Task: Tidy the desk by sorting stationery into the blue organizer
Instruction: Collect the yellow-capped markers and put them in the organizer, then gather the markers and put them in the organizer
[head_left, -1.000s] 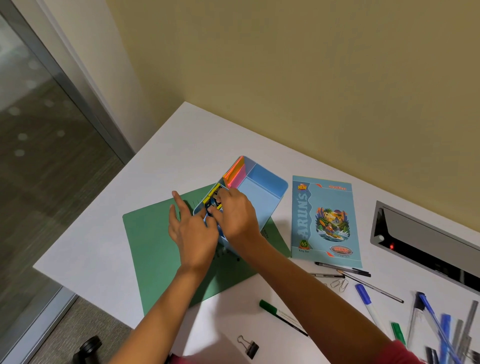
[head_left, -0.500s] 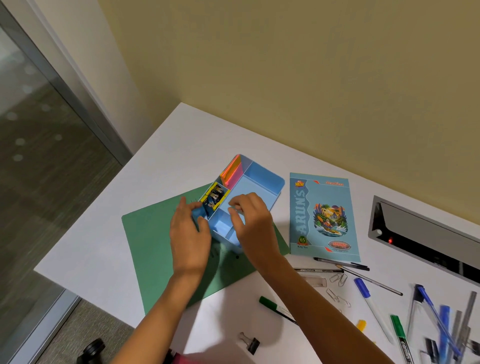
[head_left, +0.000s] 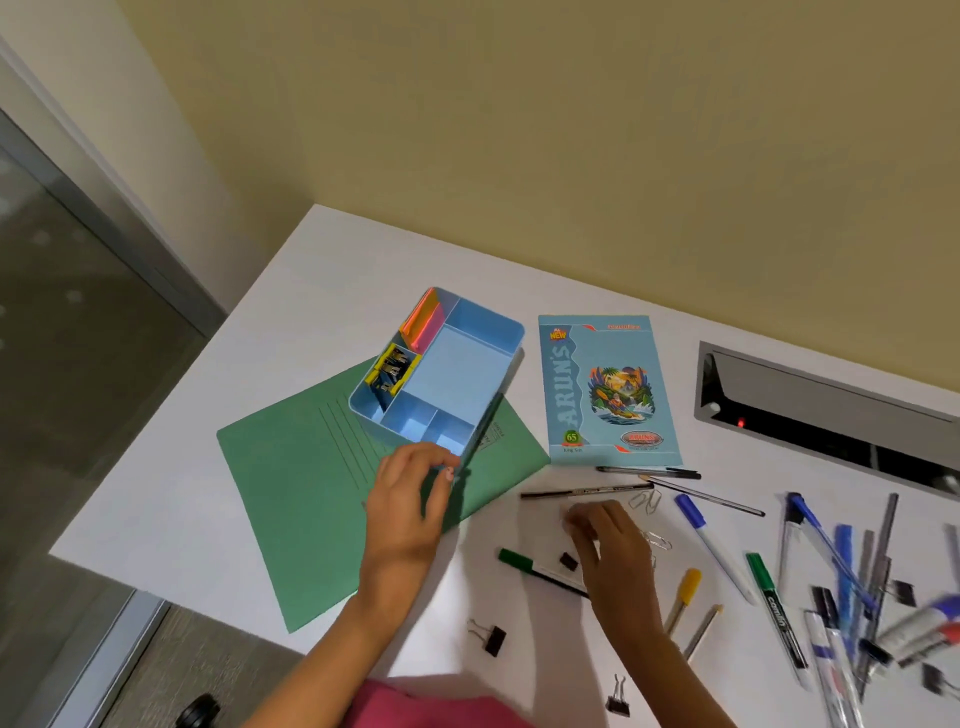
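Observation:
The blue organizer (head_left: 501, 338) stands on a green folder (head_left: 306, 483). It holds orange and pink sticky notes (head_left: 422, 325) and a yellow box of binder clips (head_left: 392, 370); its other compartments look bare. My left hand (head_left: 410, 501) lies on the folder with curled fingers holding the organizer's near corner. My right hand (head_left: 608, 540) hovers, blurred, over the desk with fingers bent, just beside a small black binder clip (head_left: 568, 561) and a green marker (head_left: 524, 564). It holds nothing I can see.
A blue notebook (head_left: 605, 389) lies right of the organizer. Loose pens (head_left: 649, 472), paper clips (head_left: 645, 501), a blue marker (head_left: 714, 543), a yellow pen (head_left: 687, 592) and a heap of pens (head_left: 852, 582) crowd the right. Binder clips (head_left: 491, 638) lie near me. A cable slot (head_left: 831, 410) sits far right.
My right hand has left the organizer and moved right and toward me, down among the loose stationery. My left hand slid from the organizer's side to its near corner.

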